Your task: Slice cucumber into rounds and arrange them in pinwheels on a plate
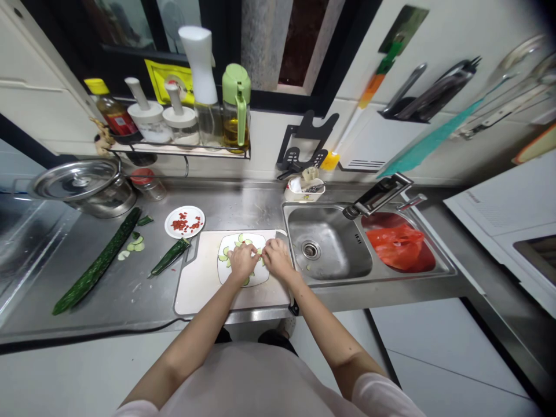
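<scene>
A white squarish plate (226,278) with a dark rim line rests on the pale cutting board (195,289). Thin cucumber slices (242,238) lie around on it. Above the plate, my left hand (243,262) has its fingertips pinched together. My right hand (278,258) curls in from the plate's right side, its fingertips close to the left ones. A small green bit of cucumber shows between both sets of fingertips; its shape is mostly hidden. Along the board's right edge lies a knife (293,308), black handle toward me, partly covered by my right forearm.
Left of the board are a cut cucumber piece (170,257), a long cucumber (99,263), loose slices (136,244) and a small plate (185,233) of red bits. A lidded pot (102,194) stands behind. To the right are the sink (330,231) and a red bag (397,246).
</scene>
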`<state>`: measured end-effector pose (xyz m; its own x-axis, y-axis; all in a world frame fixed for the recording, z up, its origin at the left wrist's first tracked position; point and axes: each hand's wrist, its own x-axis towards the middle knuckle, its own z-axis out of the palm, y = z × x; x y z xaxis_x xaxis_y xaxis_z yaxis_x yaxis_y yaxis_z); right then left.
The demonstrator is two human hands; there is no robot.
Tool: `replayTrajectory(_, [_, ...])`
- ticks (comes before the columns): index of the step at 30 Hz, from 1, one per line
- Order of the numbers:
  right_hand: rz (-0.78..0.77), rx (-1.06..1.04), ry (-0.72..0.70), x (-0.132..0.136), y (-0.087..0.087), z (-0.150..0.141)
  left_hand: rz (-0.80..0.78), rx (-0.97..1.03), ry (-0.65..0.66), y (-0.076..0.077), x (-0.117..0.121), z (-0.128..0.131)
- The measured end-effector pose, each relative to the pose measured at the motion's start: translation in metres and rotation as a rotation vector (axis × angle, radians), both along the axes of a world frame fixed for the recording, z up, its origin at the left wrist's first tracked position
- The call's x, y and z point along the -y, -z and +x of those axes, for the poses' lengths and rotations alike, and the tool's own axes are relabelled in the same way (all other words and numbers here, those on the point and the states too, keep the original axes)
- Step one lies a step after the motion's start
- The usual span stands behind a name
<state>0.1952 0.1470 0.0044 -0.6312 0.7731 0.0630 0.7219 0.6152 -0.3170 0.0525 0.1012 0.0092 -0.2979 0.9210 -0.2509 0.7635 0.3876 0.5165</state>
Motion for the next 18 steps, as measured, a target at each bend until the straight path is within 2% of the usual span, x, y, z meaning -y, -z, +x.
replayTrajectory(8, [0.0,-0.035,0.038,0.002,-0.002,0.004,0.013,0.037,-0.019,-0.002,0.001,-0.002])
replayTrajectory(18, [-0.029,-0.033,0.059,0.005,-0.008,0.001,0.041,0.041,-0.047,-0.014,0.008,-0.004])
